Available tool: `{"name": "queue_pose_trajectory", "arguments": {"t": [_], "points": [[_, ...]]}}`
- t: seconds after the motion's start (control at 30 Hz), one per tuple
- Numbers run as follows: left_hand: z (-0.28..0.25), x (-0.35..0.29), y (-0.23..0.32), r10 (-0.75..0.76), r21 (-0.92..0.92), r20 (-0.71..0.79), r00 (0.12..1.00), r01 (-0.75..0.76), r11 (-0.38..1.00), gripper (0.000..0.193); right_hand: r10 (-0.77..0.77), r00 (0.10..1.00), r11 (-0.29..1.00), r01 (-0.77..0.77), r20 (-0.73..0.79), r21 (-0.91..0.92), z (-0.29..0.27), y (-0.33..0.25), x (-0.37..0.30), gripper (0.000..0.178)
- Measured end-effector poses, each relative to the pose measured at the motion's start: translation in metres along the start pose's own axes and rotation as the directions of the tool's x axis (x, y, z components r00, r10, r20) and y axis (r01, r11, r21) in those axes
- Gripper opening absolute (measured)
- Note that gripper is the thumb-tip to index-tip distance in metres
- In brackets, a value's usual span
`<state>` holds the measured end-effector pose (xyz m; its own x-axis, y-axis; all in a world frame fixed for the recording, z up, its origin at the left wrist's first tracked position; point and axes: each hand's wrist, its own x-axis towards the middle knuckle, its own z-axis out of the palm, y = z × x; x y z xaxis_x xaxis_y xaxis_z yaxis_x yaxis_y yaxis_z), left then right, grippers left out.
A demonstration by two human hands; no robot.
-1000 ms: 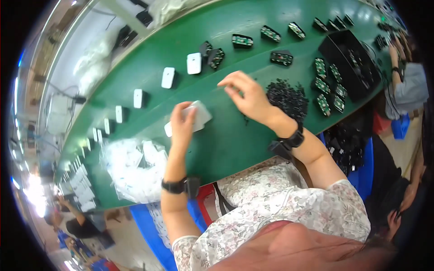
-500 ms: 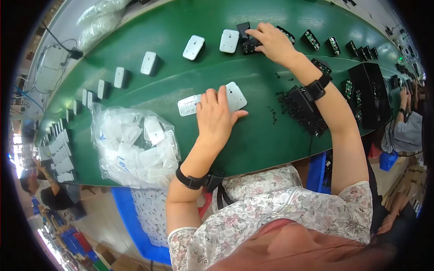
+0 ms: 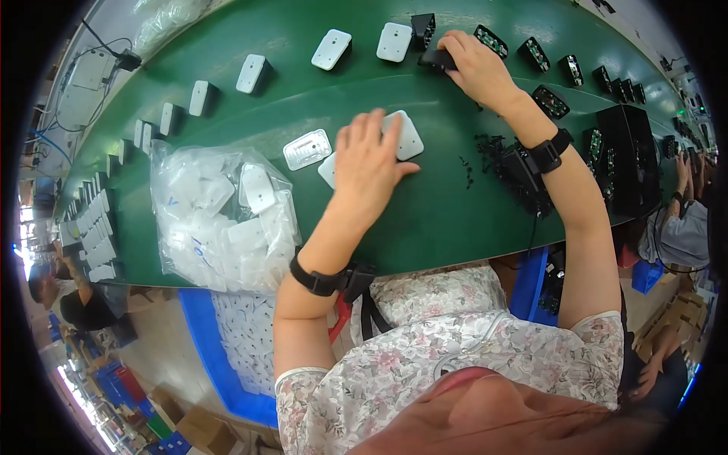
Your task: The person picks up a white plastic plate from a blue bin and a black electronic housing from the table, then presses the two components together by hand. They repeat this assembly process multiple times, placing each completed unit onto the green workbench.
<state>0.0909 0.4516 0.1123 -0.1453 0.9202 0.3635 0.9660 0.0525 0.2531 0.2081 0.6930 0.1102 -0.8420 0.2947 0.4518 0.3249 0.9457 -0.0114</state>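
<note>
My left hand [image 3: 371,155] lies flat over white plastic covers, its fingers stretched and slightly blurred. One white cover [image 3: 410,138] shows past its fingertips, and another's edge peeks out on its left side. Just left of it a third cover [image 3: 307,150] lies with its ribbed inside up. Farther off, my right hand [image 3: 478,70] grips a black housing [image 3: 435,59] between thumb and fingers; its inside is hidden. Directly behind that stands another black housing [image 3: 424,31], beside a white-topped unit [image 3: 395,42].
A curved row of white-topped units [image 3: 331,50] runs leftward on the green table [image 3: 425,220]. Open black housings with circuit boards [image 3: 534,54] line the right. A clear bag of white covers [image 3: 227,220], a pile of black screws [image 3: 497,163] and a black box [image 3: 628,159] lie nearer.
The whole view has shifted slightly. My right hand has drawn the black housing a little away from the one behind it. The ribbed cover now lies apart from my left hand, whose fingers are straighter.
</note>
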Motion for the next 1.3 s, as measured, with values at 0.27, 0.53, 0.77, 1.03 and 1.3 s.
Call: {"name": "queue_pose_trajectory", "arguments": {"t": [0.27, 0.53, 0.77, 1.03, 1.3], "points": [[-0.003, -0.006, -0.004, 0.049, -0.160, -0.073, 0.996, -0.060, 0.985, 0.063, -0.043, 0.997, 0.998, 0.040, 0.060, 0.047, -0.024, -0.048, -0.017, 0.044], [-0.046, -0.043, -0.027, -0.161, -0.005, -0.004, 0.987, 0.161, 0.987, 0.045, 0.125, 0.991, 0.951, -0.131, 0.039, 0.279, -0.012, -0.029, -0.026, 0.034], [-0.039, -0.079, -0.049, -0.209, 0.202, -0.004, 0.978, 0.205, 0.958, 0.035, 0.171, 0.975, 0.929, -0.207, 0.141, 0.307, -0.023, -0.036, -0.026, 0.034], [-0.043, -0.052, 0.000, -0.143, 0.248, 0.007, 0.990, 0.137, 0.959, 0.062, 0.066, 0.989, 0.995, -0.057, -0.130, 0.076, -0.019, -0.030, -0.043, 0.038], [0.015, 0.006, 0.021, -0.113, 0.235, 0.014, 0.994, 0.106, 0.966, 0.050, 0.148, 0.981, 0.965, -0.171, 0.123, 0.199, -0.053, -0.073, -0.078, 0.024]]}}
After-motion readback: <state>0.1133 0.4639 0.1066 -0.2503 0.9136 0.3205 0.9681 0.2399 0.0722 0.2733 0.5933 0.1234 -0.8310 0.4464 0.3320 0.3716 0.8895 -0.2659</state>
